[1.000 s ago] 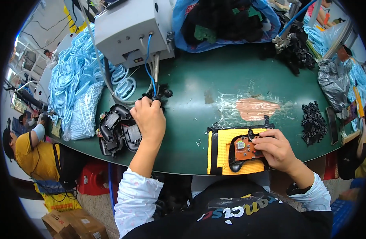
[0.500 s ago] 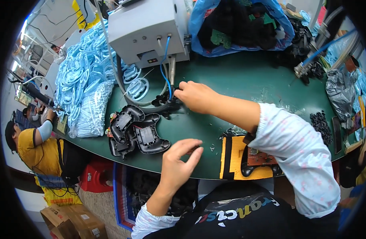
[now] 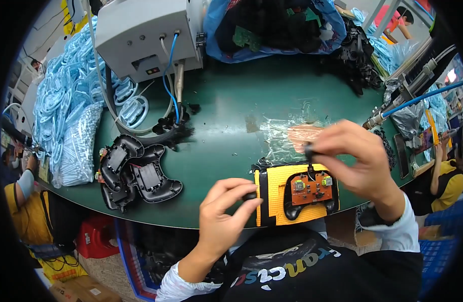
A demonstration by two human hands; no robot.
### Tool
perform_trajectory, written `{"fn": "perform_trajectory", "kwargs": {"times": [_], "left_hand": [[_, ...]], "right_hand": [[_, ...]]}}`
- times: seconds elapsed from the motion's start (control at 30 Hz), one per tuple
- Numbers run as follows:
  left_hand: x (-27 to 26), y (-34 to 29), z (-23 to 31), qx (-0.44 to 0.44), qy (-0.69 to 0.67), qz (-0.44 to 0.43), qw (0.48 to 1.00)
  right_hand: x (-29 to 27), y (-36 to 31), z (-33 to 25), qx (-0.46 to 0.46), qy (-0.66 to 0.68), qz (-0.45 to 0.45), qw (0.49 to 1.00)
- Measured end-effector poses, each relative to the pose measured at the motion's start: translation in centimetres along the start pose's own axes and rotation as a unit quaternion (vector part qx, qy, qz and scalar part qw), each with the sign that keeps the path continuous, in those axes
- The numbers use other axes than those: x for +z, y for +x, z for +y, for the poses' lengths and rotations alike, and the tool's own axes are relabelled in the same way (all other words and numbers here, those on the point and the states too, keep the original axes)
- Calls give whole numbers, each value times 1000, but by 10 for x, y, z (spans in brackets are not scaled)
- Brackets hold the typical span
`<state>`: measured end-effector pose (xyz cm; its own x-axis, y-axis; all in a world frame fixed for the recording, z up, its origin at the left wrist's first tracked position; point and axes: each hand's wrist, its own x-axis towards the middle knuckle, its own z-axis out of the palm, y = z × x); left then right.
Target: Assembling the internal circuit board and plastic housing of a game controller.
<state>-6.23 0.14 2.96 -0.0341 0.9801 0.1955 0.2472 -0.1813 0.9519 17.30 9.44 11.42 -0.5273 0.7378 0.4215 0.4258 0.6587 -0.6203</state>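
Observation:
On a yellow ribbed pad (image 3: pixel 273 197) lies a black game controller shell (image 3: pixel 292 211) with an orange circuit board (image 3: pixel 312 193) in it. Two small joystick bases with pale green-grey bodies (image 3: pixel 326 181) stand on the board. My left hand (image 3: pixel 222 216), left of the pad, pinches a small rounded black cap (image 3: pixel 249 196) between thumb and fingers. Above the board's top edge, my right hand (image 3: pixel 360 156) pinches a small black piece (image 3: pixel 309 150); its exact kind is partly hidden by the fingers. A short black cable end shows just below it.
Black controller shells (image 3: pixel 153 176) are stacked at left, near a grey machine box (image 3: pixel 146 40) with hoses. Light-blue plastic rings (image 3: pixel 65 95) pile up behind them. A blue bag (image 3: pixel 272 54) of dark parts stands at the back. A tool with a blue hose (image 3: pixel 387 113) hangs at right.
My right hand has come back from the black parts by the machine to above the circuit board, carrying a small black piece. The view has shifted right, and the board is now uncovered.

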Motion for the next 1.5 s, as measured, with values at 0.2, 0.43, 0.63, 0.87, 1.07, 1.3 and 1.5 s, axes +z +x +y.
{"fn": "perform_trajectory", "kwargs": {"times": [0.2, 0.43, 0.63, 0.87, 1.07, 1.3, 1.5], "left_hand": [[63, 19, 6, 69, -14, -65, 995], [81, 24, 3, 100, 147, -80, 981], [86, 24, 7, 55, 120, -95, 987], [86, 22, 7, 75, 133, -89, 984], [90, 23, 7, 98, 126, -75, 984], [89, 20, 4, 105, 138, -65, 983], [75, 21, 8, 112, 162, -33, 980]], "right_hand": [[-30, -86, 14, 142, -60, 72, 985], [-20, -102, 31, 118, -50, -1, 992], [-13, -104, 37, 124, -22, -22, 992], [-14, -104, 47, 77, -10, -57, 995], [-10, -114, 52, 126, 26, -32, 991], [-1, -117, 59, 116, 78, 9, 990], [14, -106, 57, 74, 71, 41, 994]]}}
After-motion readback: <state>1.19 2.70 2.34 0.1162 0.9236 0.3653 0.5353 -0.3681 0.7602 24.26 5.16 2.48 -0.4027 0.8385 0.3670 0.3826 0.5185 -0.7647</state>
